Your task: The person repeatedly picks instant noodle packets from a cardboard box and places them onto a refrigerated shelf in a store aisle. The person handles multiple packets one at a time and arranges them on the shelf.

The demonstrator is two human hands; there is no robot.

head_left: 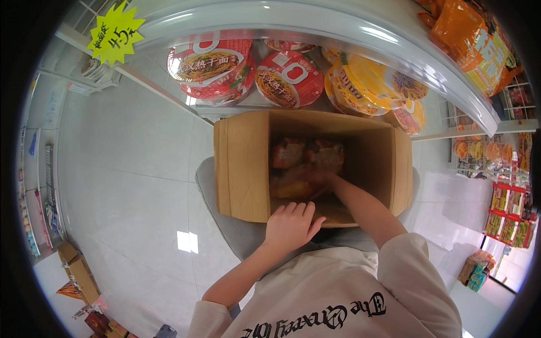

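An open cardboard box stands before me on a grey seat, its side flaps folded outward. My left hand grips the near rim, fingers hooked over the edge and thumb apart. Deep inside the box is my right hand, blurred by motion. Whether it holds something cannot be told. Beyond that hand, two orange-red food packs lie in the shadowed left and middle of the box. A yellow-and-red pack is partly covered by the right hand.
Just past the box, a shelf holds red instant-noodle bowls and yellow noodle bowls. A clear curved shelf edge arches over them. Orange snack bags hang at upper right. A yellow price tag bears handwriting. More cartons stand lower left.
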